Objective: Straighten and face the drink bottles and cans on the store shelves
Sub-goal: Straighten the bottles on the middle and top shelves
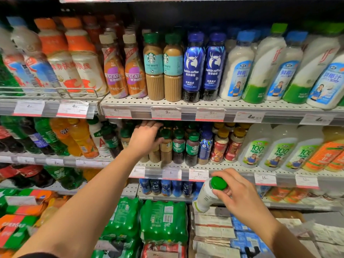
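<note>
1. A white bottle with a green cap (206, 196) is held by the right hand (240, 194) in front of the shelves, below the middle shelf edge; fingers are curled round its neck just under the cap, and the bottle is tilted with the cap toward the camera.
2. The left hand (147, 136) is reached into the middle shelf (223, 167), fingers bent over the green-capped Starbucks bottles (178, 146); the thumb is seen against one bottle's side. A full grasp cannot be confirmed: the fingertips are hidden behind the caps.
3. Just right of that group, a blue bottle (204, 146) and red-labelled bottles with yellow caps (226, 146) are stood upright, then white coconut-drink bottles (251, 148).
4. On the upper shelf (204, 104), Nescafé bottles (123, 71), Starbucks Flat White bottles (162, 67), blue Luckin Coffee bottles (203, 66) and white coconut bottles (260, 67) are faced forward.
5. Price tags (165, 113) are clipped along the shelf edges.
6. Shrink-wrapped packs of green bottles (145, 218) are stacked below.
</note>
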